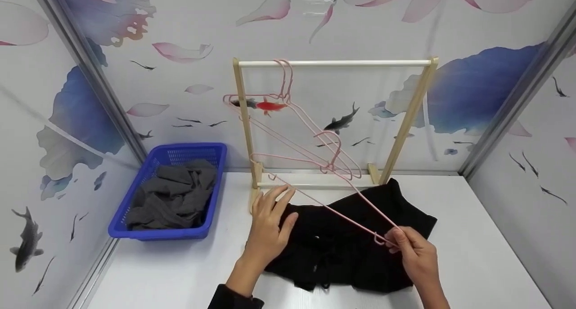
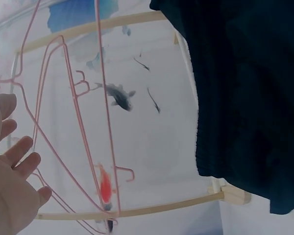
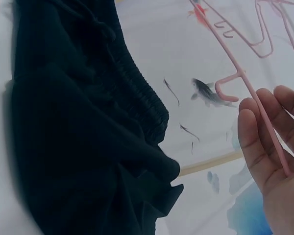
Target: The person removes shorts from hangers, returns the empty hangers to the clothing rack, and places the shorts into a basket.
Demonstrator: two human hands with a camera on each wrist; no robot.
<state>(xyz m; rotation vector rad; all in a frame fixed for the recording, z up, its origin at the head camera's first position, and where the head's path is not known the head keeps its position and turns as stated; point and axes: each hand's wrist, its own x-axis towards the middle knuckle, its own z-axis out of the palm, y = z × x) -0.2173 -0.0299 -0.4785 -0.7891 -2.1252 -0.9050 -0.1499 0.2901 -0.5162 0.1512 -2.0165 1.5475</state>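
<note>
My right hand (image 1: 416, 253) grips a pink clothes hanger (image 1: 360, 192) at its right corner, its fingers curled round the thin bar in the right wrist view. The hanger is held tilted over a pair of black shorts (image 1: 351, 255), with its hook upward. My left hand (image 1: 270, 223) is beside the hanger's lower bar, fingers loosely spread, over the left edge of the shorts. In the left wrist view its fingers (image 2: 27, 156) hold nothing. The shorts lie on the white table, and their gathered elastic waistband (image 3: 147, 100) shows in the right wrist view.
Behind the shorts stands a wooden rack with a white rail (image 1: 351, 63). Two more pink hangers (image 1: 288, 82) hang at the rail's left part. To the left, a blue basket (image 1: 220, 165) contains dark grey cloth (image 1: 175, 196). Printed panels (image 1: 216, 39) enclose the table (image 1: 477, 237).
</note>
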